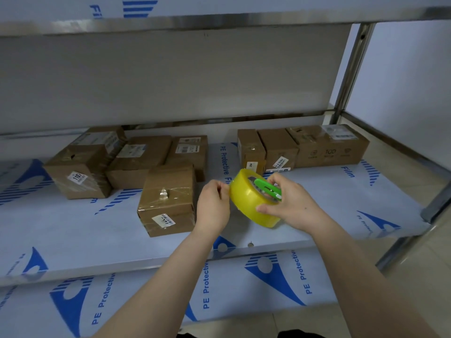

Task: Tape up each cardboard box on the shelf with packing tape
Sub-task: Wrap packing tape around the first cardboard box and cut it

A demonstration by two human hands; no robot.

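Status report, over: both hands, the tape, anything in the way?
Right hand grips roll and green cutter. Left hand pinches at roll's edge. Nearest box left of hands, nothing blocking it.

Glossy yellow tape roll (251, 203), matt brown cardboard boxes (168, 198), film-covered metal shelf (73, 230).

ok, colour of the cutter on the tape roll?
Green cutter, on the yellow tape roll; head view.
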